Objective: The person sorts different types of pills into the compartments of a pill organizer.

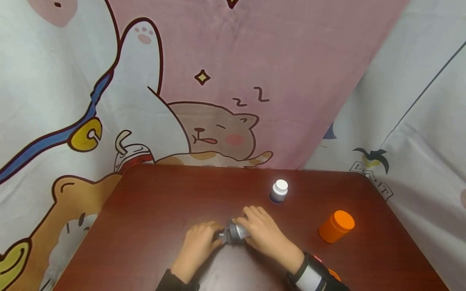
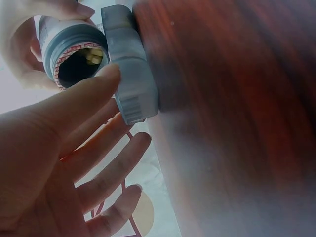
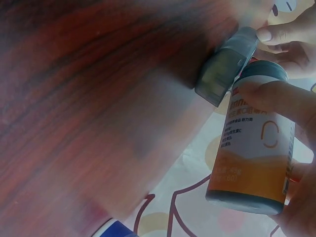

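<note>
Our right hand [image 1: 263, 232] grips bottle [image 3: 249, 143], long axis tilted, open mouth [image 2: 79, 68] toward our left hand [image 1: 198, 244], which pinches grey case [image 2: 136, 81] just beside.

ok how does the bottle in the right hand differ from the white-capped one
The held bottle is uncapped; the white-capped bottle is closed. The held bottle tilts in the right hand; the white-capped bottle stands upright on the table. Both are round-bodied.
</note>
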Available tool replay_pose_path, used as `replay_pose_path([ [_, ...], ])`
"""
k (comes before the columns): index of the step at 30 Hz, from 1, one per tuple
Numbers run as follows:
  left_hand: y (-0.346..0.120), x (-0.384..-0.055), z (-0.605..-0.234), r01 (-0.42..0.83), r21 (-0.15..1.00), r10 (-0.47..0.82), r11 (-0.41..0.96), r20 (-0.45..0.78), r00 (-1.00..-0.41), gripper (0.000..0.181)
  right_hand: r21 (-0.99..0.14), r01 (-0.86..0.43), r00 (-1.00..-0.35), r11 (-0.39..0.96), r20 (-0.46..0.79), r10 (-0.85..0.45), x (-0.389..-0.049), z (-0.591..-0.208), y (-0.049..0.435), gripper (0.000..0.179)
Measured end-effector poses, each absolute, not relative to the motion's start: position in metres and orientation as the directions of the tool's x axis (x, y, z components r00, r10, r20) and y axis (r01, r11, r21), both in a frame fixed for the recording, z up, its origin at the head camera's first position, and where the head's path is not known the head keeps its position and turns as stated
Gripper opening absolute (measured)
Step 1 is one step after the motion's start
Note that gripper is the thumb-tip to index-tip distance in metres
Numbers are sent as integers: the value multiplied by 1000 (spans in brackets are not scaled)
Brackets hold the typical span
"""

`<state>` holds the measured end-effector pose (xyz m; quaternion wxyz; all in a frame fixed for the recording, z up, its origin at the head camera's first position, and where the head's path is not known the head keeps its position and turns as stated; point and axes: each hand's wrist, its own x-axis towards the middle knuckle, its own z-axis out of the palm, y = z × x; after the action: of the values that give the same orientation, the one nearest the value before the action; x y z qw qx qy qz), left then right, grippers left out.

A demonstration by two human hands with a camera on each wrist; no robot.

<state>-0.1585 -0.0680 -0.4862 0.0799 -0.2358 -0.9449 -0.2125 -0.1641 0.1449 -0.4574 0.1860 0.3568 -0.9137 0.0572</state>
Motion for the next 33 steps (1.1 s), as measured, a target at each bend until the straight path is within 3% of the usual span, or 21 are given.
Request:
replay_pose_path([
  [33, -68, -156, -484, 488, 355, 422, 798, 249, -872, 32, 143, -709, -584, 691, 431, -688, -168, -455, 137, 49],
])
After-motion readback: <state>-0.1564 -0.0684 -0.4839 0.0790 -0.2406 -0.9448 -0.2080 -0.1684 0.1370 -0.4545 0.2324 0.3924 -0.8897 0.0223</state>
